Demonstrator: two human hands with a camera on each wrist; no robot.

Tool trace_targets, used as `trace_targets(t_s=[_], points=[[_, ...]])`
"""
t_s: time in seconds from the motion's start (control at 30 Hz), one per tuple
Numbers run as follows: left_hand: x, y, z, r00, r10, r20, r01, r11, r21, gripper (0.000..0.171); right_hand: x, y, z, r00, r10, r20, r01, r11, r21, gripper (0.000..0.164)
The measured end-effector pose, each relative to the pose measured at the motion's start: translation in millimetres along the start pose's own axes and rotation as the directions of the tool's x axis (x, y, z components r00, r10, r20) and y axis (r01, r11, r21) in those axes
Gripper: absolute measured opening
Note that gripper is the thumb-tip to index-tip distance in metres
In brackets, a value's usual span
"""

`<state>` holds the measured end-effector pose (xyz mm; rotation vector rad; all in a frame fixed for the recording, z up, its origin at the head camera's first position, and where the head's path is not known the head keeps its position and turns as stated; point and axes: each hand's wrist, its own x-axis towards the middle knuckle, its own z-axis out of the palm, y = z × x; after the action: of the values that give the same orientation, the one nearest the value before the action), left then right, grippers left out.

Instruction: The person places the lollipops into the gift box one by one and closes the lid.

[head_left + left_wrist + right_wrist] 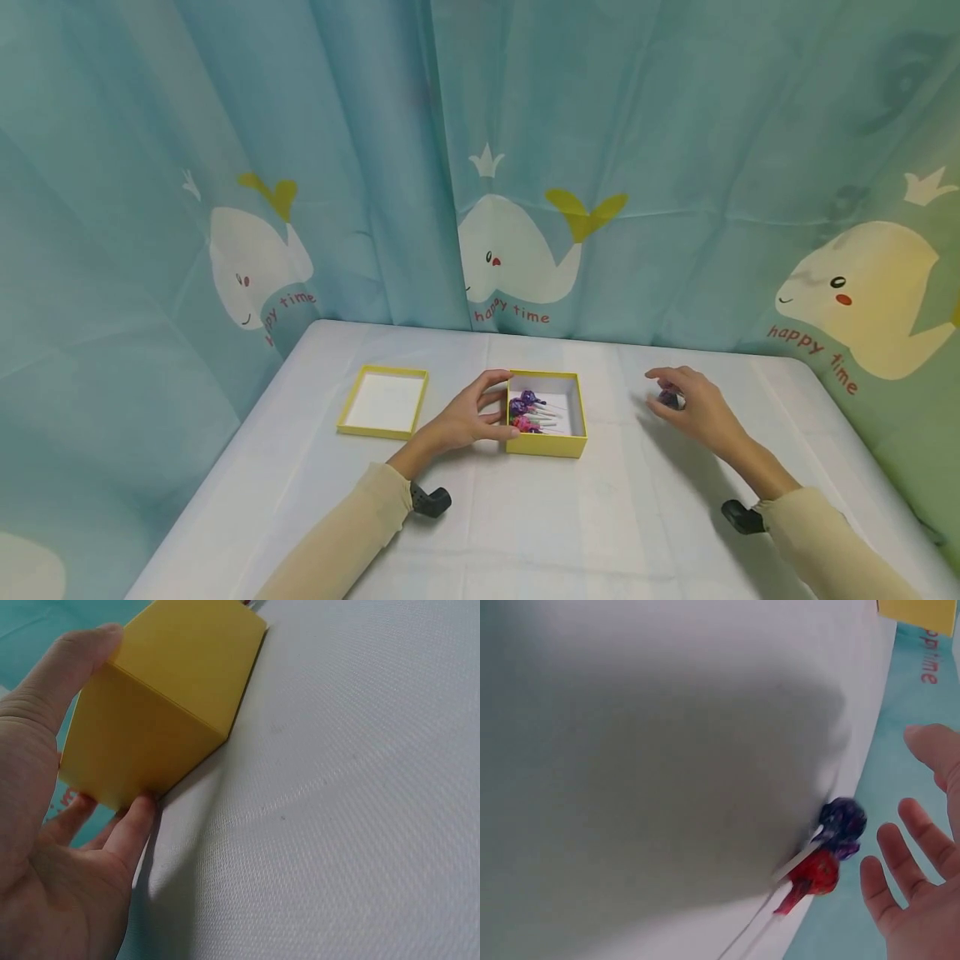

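Observation:
A yellow open-topped box (546, 446) with a white inside stands mid-table, holding several lollipops (522, 407) in purple and pinkish-red wrappers. My left hand (467, 418) holds the box at its left side, thumb at the near corner and fingers at the far one. In the left wrist view, the thumb lies at the upper edge of the yellow wall (139, 739). Farther right, my right hand (701, 410) hovers with spread, slightly bent fingers over lollipops on the table. The right wrist view shows a purple lollipop (845, 817) and a red lollipop (821, 871) there, apart from the fingers.
Left of the box lies its yellow-rimmed lid (417, 408), white inside facing up. A white cloth covers the table (555, 533). Behind the table hangs a blue-green curtain (390, 167) printed with whales.

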<state>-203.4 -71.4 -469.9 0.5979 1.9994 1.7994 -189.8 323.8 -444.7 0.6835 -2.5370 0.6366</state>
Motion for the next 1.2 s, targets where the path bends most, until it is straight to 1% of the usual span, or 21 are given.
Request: trace_targets(t_s=[0.2,0.43,0.53,0.7,0.93,1.07,1.2], points=[[0.7,-0.4,-0.6,1.0,-0.005,-0.004,0.005,1.0,0.006,0.085,-6,9,-3,0.999,0.025,0.028,-0.025,1.0,-0.006,0.043],[-0.1,1.4,-0.4,1.0,-0.015,-0.007,0.015,1.0,0.016,0.086,-11,12,-6,0.993,0.088,0.073,-0.086,0.996,-0.029,0.042],[-0.7,2.6,0.0,1.0,-0.016,-0.007,0.017,1.0,0.013,0.086,-12,11,-8,0.989,0.117,0.092,-0.113,0.993,-0.045,0.042],[-0.2,2.0,-0.3,1.0,-0.01,-0.001,0.01,1.0,0.003,0.087,-13,13,-7,0.981,0.146,0.127,-0.136,0.987,-0.086,0.042],[0.8,0.0,-0.5,1.0,-0.003,0.003,0.003,1.0,0.001,0.087,-11,15,-8,0.963,0.2,0.178,-0.179,0.975,-0.129,0.041],[0.5,0.3,-0.4,1.0,-0.004,-0.001,0.004,1.0,0.007,0.086,-9,16,-8,0.961,0.206,0.182,-0.182,0.973,-0.141,0.039],[-0.4,1.7,0.3,1.0,0.003,0.003,-0.003,1.0,-0.012,0.087,-9,16,-7,0.962,0.206,0.178,-0.182,0.973,-0.142,0.035]])
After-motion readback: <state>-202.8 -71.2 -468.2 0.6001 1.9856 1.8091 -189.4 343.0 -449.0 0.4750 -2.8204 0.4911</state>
